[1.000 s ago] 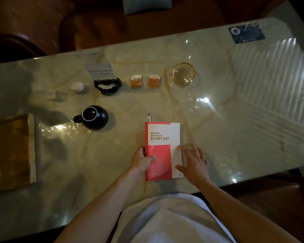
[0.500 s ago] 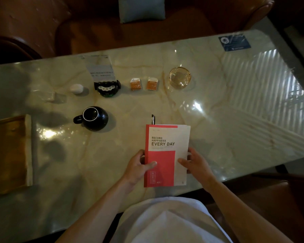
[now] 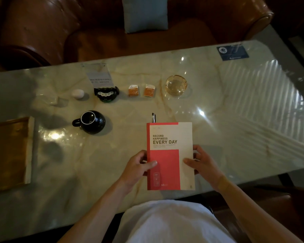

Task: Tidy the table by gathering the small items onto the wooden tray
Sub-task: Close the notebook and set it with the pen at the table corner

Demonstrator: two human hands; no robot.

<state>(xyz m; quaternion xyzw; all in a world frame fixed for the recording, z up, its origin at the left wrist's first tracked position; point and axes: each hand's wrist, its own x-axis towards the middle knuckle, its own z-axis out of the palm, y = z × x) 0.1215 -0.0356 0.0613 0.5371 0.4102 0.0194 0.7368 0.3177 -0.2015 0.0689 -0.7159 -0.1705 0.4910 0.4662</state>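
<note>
Head view of a marble bench (image 3: 235, 120), with the red-and-cream notebook (image 3: 169, 155) as landmark (cover text "RECORD HAPPINESS EVERY DAY"). The left hand (image 3: 136, 168) grips the notebook's left edge, thumb on the red cover and fingers curled behind; the right hand (image 3: 203, 163) grips the right edge likewise, thumb on the cream panel. A pen (image 3: 153, 117) projects just beyond the notebook's top edge. Left of the notebook and slightly farther away stands a black mug (image 3: 91, 122), handle pointing left. Far left of the notebook, at the frame edge, lies the wooden tray (image 3: 9, 151). Beyond the notebook, in a row from left to right: a clear wrapper (image 3: 51, 100), a white egg-shaped item (image 3: 77, 93), a black holder (image 3: 106, 93) carrying a card, two orange sachets (image 3: 141, 90) and a glass ashtray (image 3: 176, 85). A blue sticker (image 3: 232, 52) lies far beyond, to the right.
</note>
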